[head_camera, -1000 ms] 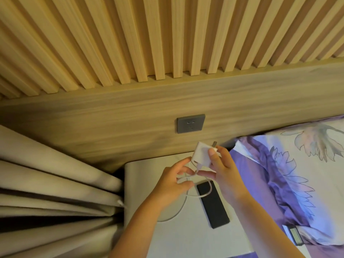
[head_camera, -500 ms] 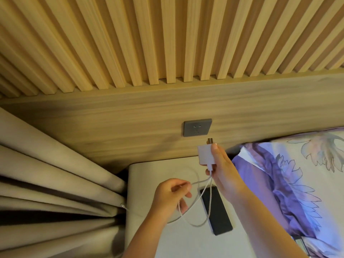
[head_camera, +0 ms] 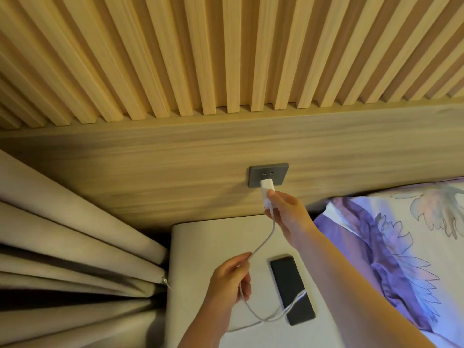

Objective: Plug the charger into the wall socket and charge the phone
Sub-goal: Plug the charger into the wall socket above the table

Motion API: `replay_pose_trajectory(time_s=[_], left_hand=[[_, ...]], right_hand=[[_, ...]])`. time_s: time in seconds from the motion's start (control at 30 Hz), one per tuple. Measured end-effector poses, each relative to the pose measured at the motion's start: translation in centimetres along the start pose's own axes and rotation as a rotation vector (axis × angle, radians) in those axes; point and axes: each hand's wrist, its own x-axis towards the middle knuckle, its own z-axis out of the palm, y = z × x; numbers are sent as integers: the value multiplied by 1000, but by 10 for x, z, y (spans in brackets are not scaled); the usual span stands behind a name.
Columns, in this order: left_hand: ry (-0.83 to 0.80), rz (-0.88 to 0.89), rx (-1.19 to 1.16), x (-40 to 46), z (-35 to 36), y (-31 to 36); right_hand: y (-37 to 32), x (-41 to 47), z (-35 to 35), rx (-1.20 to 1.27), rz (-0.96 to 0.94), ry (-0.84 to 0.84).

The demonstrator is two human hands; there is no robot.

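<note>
My right hand (head_camera: 288,217) grips the white charger (head_camera: 266,190) and holds its front end against the lower part of the grey wall socket (head_camera: 268,173) on the wooden panel. I cannot tell whether its prongs are inside. A white cable (head_camera: 266,238) runs from the charger down to my left hand (head_camera: 232,280), which pinches it, then loops across the black phone (head_camera: 291,288). The phone lies face up with a dark screen on the white bedside table (head_camera: 200,247). The cable's free end is hidden.
Beige curtain folds (head_camera: 75,247) hang close to the table's left side. A bed with a purple floral pillow (head_camera: 401,234) borders the table on the right. Vertical wooden slats (head_camera: 226,59) cover the wall above the socket panel.
My right hand has lifted the charger from above the table up to the socket. My left hand has let go of the charger, dropped lower and now holds the cable.
</note>
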Motion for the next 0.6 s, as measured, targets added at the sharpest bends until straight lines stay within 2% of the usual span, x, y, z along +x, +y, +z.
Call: replay_pose_trajectory(time_s=[0.23,0.33,0.6], left_hand=[[72,-1,-36,3,0,-6],[115,-21,-72,5,-3,-7],[90,-35,-110,12,-8,-10]], right_hand=[[10,1,-3,112,-136,15],[8,3,-2,179,-143,18],[16,6,4,301,-147,79]])
